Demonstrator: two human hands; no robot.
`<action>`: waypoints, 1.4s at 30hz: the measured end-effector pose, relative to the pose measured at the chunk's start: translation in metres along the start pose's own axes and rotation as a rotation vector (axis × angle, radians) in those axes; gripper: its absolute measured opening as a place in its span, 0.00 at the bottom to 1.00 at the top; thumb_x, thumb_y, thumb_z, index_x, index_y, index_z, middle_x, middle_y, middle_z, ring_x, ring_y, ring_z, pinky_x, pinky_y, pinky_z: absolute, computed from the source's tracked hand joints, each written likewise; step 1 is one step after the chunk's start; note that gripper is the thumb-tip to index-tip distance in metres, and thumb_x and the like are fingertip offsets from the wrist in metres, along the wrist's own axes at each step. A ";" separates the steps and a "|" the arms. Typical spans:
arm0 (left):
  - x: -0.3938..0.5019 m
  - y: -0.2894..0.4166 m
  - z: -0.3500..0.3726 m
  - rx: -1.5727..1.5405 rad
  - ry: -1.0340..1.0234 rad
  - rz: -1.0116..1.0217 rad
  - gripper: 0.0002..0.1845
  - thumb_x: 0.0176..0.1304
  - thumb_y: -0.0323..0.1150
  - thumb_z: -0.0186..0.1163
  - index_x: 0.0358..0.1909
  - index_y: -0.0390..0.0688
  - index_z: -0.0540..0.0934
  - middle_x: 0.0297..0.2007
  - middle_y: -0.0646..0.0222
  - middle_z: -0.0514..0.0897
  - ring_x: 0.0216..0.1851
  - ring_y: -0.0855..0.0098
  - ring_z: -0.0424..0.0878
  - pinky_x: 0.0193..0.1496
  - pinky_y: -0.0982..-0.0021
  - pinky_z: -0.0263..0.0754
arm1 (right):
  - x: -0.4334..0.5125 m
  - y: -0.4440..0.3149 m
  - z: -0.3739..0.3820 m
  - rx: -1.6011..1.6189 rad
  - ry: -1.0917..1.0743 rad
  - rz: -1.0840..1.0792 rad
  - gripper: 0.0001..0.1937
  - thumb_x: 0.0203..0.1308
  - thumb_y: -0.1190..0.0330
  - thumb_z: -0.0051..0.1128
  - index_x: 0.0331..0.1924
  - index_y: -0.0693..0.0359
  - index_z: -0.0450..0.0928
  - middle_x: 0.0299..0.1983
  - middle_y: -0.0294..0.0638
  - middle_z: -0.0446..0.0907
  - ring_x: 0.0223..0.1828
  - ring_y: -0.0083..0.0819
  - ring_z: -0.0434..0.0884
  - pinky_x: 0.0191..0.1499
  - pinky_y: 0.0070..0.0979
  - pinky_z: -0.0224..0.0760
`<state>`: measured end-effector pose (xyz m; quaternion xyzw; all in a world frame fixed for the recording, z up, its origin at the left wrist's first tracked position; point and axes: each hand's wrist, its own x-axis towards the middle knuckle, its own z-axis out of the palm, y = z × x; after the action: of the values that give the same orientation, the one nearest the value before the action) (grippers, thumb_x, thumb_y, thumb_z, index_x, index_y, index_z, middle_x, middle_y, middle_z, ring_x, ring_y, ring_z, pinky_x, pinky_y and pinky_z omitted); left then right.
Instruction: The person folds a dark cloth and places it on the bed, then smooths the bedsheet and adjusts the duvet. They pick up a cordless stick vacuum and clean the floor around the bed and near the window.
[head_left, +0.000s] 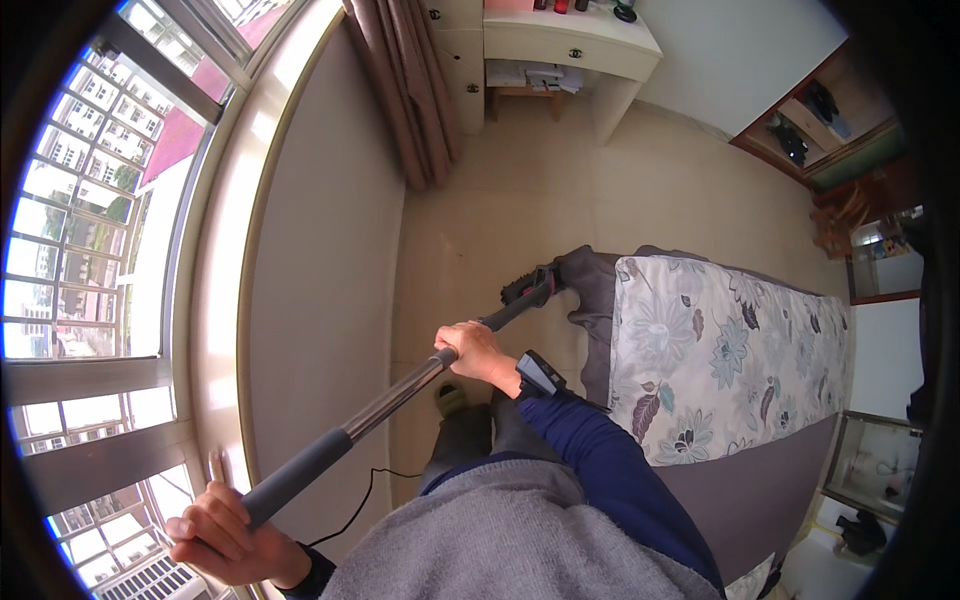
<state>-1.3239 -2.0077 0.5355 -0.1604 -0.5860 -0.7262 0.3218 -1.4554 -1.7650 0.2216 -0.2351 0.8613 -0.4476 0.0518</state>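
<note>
A mop with a grey-gripped metal pole (397, 394) runs diagonally from my lower left towards the bed. Its dark, shaggy head (517, 289) is down at the floor, against the hanging edge of a grey bed cover (592, 277). My right hand (472, 349) is wrapped around the middle of the pole, and a device is strapped to that wrist. At the top end of the handle, beside the window sill, my left hand (232, 536) closes on the grey grip. Part of the mop head is hidden by its joint and the cover.
Floral bedding (720, 352) lies on the bed to my right. A brown curtain (412, 97) hangs by the barred window (82, 225) and its sill (217, 300). A white desk (570, 49) stands ahead. A black cord (367, 495) trails by my left side.
</note>
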 end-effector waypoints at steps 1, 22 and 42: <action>-0.002 -0.001 0.001 0.020 0.013 -0.015 0.19 0.77 0.46 0.42 0.41 0.44 0.78 0.09 0.81 0.63 0.11 0.84 0.57 0.25 0.79 0.59 | -0.001 0.002 0.000 -0.014 0.024 -0.008 0.02 0.49 0.70 0.58 0.25 0.54 0.75 0.23 0.40 0.80 0.32 0.44 0.81 0.36 0.41 0.70; -0.044 0.042 -0.072 0.066 0.045 -0.077 0.24 0.72 0.54 0.47 0.32 0.43 0.77 0.12 0.81 0.57 0.18 0.80 0.52 0.44 0.66 0.58 | 0.029 -0.021 0.014 0.058 -0.030 -0.262 0.09 0.44 0.68 0.70 0.25 0.55 0.76 0.23 0.44 0.80 0.29 0.48 0.81 0.32 0.42 0.71; -0.064 0.119 -0.020 0.867 0.778 0.362 0.18 0.77 0.45 0.39 0.34 0.42 0.66 0.14 0.79 0.55 0.12 0.82 0.50 0.17 0.79 0.46 | 0.034 -0.129 0.165 0.332 -0.582 -0.447 0.06 0.43 0.77 0.57 0.27 0.60 0.73 0.26 0.48 0.79 0.34 0.52 0.79 0.34 0.45 0.68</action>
<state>-1.1954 -2.0218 0.5802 0.1653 -0.6312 -0.3605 0.6666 -1.3895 -1.9666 0.2307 -0.5219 0.6542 -0.4956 0.2324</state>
